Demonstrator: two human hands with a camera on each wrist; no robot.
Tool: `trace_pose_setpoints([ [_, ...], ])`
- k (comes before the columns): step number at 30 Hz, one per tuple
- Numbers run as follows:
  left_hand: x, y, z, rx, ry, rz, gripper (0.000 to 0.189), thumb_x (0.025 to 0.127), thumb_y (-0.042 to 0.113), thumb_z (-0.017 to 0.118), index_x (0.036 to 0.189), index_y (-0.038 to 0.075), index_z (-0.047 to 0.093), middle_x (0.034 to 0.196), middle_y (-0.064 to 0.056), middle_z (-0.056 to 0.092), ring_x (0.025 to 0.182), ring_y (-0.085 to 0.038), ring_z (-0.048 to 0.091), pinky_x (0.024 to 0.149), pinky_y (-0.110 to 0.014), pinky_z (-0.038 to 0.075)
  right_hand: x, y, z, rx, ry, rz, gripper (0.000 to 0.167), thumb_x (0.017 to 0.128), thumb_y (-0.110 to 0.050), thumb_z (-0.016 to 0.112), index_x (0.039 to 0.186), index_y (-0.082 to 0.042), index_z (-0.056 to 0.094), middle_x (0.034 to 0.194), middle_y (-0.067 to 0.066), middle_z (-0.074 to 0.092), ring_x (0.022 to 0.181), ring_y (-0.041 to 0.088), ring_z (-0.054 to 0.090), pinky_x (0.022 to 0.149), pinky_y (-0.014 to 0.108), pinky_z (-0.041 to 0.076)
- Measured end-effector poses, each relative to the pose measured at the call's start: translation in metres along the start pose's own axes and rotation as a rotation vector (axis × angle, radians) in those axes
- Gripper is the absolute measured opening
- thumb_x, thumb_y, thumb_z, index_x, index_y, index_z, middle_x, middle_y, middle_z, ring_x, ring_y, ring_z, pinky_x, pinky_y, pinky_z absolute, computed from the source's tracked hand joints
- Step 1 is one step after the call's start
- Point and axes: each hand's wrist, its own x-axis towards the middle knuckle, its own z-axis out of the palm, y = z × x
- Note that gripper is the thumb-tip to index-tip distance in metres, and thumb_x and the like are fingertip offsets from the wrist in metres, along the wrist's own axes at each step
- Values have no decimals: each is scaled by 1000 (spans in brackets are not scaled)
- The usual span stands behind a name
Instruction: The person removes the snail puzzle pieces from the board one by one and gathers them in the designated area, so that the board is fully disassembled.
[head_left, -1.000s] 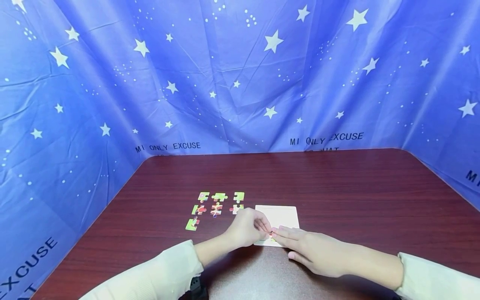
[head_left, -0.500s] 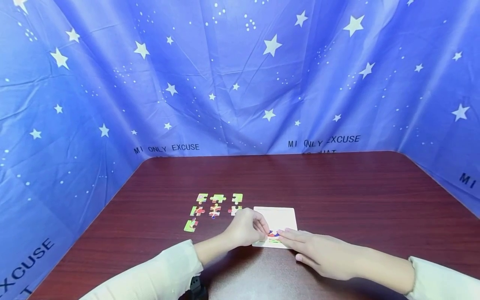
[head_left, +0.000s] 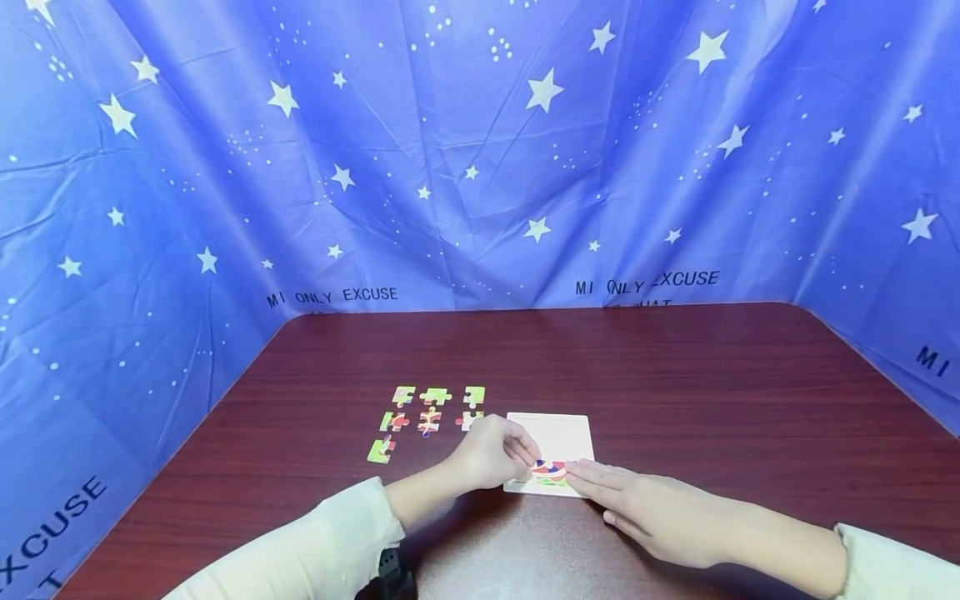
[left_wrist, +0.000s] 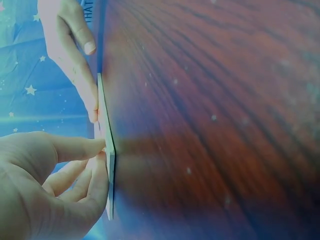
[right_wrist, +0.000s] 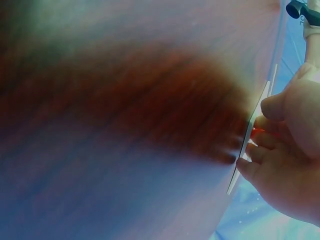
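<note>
A white puzzle tray (head_left: 551, 429) lies flat on the table, with red, blue and green jigsaw pieces (head_left: 551, 470) along its near side. My left hand (head_left: 495, 454) is at the tray's left part, its thumb and fingers bent together at the left end of these pieces. Up close in the left wrist view, the left hand (left_wrist: 70, 180) has thumb and fingertips nearly meeting at the tray's corner, pinching a puzzle piece mostly hidden by the fingers. From the right, my right hand (head_left: 667, 512) touches the pieces with straight fingertips. The right wrist view shows its fingers (right_wrist: 260, 150) at the tray's edge.
Left of the tray lie several loose jigsaw pieces (head_left: 431, 421) in loose rows, green and red. The dark red-brown wooden table (head_left: 675, 375) is backed by a blue star-printed curtain (head_left: 480, 150). A black band (head_left: 390, 575) shows under the left sleeve.
My right hand has slid to the right across the tray, uncovering more of the red and blue pieces. My left hand stays at the tray's left part. The loose pieces have not moved.
</note>
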Motion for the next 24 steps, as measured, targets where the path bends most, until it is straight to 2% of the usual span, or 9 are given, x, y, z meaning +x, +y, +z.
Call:
trace_pose_setpoints([
  [6, -2, 4, 1, 38, 12, 34, 16, 70, -4, 78, 85, -2, 74, 76, -12, 73, 64, -6, 63, 58, -13, 50, 2, -1, -1, -11, 6, 13, 47, 100, -21, 49, 146, -15, 41, 150, 3, 46, 133, 20, 50, 96, 36, 53],
  [12, -4, 5, 3, 91, 25, 67, 13, 71, -4, 77, 83, -3, 74, 75, -11, 73, 62, -2, 59, 58, -11, 49, 3, -2, 0, -19, 0, 19, 47, 100, -21, 49, 146, -14, 41, 150, 3, 45, 134, 20, 49, 97, 36, 52],
  [17, -1, 5, 5, 86, 18, 15, 12, 69, -2, 79, 78, 0, 72, 70, -4, 68, 60, -1, 53, 58, -12, 47, 4, -3, -1, -14, -8, 22, 46, 101, -21, 48, 145, -12, 43, 149, 5, 46, 133, 20, 50, 96, 36, 53],
  [24, 5, 5, 4, 44, -10, -74, 14, 65, -2, 80, 75, 2, 70, 66, 1, 63, 61, -6, 53, 56, -14, 45, 4, -6, -2, 20, -39, 49, 45, 101, -22, 46, 145, -12, 43, 150, 6, 45, 134, 22, 49, 98, 37, 51],
])
